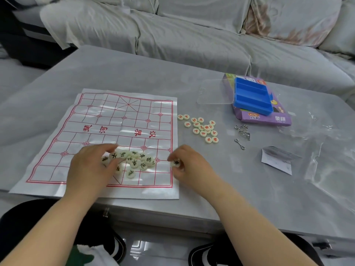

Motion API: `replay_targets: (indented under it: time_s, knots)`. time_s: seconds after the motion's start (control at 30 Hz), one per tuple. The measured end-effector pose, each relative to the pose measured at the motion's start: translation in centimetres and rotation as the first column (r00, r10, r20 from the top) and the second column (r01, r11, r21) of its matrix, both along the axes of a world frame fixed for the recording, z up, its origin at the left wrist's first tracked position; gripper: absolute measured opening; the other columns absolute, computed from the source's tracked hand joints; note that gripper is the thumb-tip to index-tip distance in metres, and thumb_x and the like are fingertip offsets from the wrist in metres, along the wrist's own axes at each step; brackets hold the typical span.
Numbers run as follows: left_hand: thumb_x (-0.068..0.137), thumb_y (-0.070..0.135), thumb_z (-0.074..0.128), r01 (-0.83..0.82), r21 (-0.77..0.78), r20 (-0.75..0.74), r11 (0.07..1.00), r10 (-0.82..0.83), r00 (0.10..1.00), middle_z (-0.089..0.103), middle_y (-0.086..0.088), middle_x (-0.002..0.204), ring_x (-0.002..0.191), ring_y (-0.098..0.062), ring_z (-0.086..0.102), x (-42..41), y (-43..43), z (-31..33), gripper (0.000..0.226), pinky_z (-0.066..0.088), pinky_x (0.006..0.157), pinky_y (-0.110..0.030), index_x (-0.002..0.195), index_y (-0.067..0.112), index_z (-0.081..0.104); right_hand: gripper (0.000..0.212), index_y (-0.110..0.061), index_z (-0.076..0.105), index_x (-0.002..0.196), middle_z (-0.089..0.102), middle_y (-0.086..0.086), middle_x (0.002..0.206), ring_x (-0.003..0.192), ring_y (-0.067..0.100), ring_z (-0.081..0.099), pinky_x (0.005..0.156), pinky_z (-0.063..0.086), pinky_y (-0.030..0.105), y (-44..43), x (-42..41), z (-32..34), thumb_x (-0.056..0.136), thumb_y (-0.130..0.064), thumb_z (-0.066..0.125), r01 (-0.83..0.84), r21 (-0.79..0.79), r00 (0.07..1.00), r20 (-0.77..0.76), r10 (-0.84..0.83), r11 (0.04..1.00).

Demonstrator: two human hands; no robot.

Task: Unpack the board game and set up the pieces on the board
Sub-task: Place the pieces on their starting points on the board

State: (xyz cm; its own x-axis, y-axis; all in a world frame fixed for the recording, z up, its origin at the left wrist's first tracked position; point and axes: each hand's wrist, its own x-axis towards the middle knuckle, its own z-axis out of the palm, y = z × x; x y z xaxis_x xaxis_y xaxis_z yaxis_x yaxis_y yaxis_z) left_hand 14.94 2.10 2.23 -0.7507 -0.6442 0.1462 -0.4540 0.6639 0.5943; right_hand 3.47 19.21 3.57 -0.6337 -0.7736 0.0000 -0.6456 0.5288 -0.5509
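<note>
A white paper board (107,131) with a red grid lies flat on the grey table. A heap of several cream discs with black characters (134,162) sits on its near right part. My left hand (90,167) rests at the heap's left edge, its fingertips curled onto a black-marked disc (113,156). My right hand (188,166) pinches one black-marked disc (175,163) just over the board's right border. Several red-marked discs (201,128) lie in a loose cluster on the table right of the board.
A blue plastic tray (251,96) sits on a purple game box (278,118) at the back right, with a clear lid (213,91) beside it. Metal wire puzzles (242,133), a folded paper (276,159) and clear wrap (326,150) lie to the right. A sofa stands behind the table.
</note>
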Motion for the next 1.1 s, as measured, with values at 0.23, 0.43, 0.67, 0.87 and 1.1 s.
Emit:
replay_targets:
  time_s: [0.23, 0.43, 0.67, 0.87, 1.1]
  knots:
    - [0.082, 0.005, 0.062, -0.038, 0.119, -0.033, 0.992, 0.042, 0.999, 0.061, -0.012, 0.113, 0.110, -0.029, 0.048, 0.9, -2.7, -1.6, 0.030, 0.033, 0.091, -0.033, 0.112, 0.006, 0.062, 0.034, -0.010, 0.052, 0.122, 0.050, 0.006, 0.121, 0.101, 0.020, 0.053, 0.079, 0.037, 0.020, -6.0, 2.1, -0.5, 0.088, -0.006, 0.049, -0.093, 0.004, 0.995, 0.028, 0.093, 0.996]
    - [0.081, 0.007, 0.063, 0.028, 0.143, -0.048, 0.989, -0.021, 0.999, 0.062, -0.007, 0.115, 0.110, -0.027, 0.050, 1.0, -3.2, -2.0, 0.031, 0.033, 0.091, -0.031, 0.111, 0.011, 0.064, 0.035, -0.016, 0.050, 0.124, 0.048, 0.000, 0.127, 0.090, 0.014, 0.050, 0.075, 0.034, 0.013, -6.8, 1.7, -0.5, 0.089, -0.012, 0.052, -0.078, -0.028, 0.997, 0.022, 0.079, 0.997]
    - [0.081, 0.014, 0.064, 0.129, 0.151, -0.055, 0.980, -0.122, 0.991, 0.054, 0.001, 0.126, 0.108, -0.012, 0.045, 0.9, -2.6, -1.4, 0.039, 0.028, 0.088, -0.021, 0.119, 0.021, 0.058, 0.032, -0.017, 0.055, 0.119, 0.047, -0.003, 0.126, 0.085, -0.003, 0.047, 0.079, 0.033, 0.007, -3.5, -1.9, -1.4, 0.087, -0.013, 0.056, 0.104, -0.083, 0.990, -0.087, -0.111, 0.991]
    - [0.087, 0.022, 0.057, 0.239, 0.148, -0.035, 0.960, -0.237, 0.971, 0.047, 0.011, 0.132, 0.114, -0.005, 0.041, -2.5, -1.2, 0.6, 0.034, 0.028, 0.092, -0.019, 0.120, 0.029, 0.055, 0.042, -0.013, 0.052, 0.123, 0.040, 0.006, 0.134, 0.123, 0.023, 0.035, 0.096, 0.025, 0.021, 1.5, -7.4, -2.1, 0.082, -0.017, 0.062, 0.437, 0.012, 0.881, -0.208, -0.425, 0.899]
    - [0.094, 0.027, 0.043, 0.533, -0.026, 0.210, 0.846, -0.517, 0.830, 0.038, 0.014, 0.140, 0.127, -0.007, 0.034, -11.2, 3.0, 1.4, 0.036, 0.028, 0.100, -0.020, 0.131, 0.030, 0.043, 0.039, -0.004, 0.064, 0.104, 0.059, 0.015, 0.110, 0.101, 0.037, 0.052, 0.083, 0.026, 0.025, 3.2, -9.7, -5.6, 0.073, -0.027, 0.069, 0.493, -0.124, 0.821, -0.262, -0.508, 0.861]
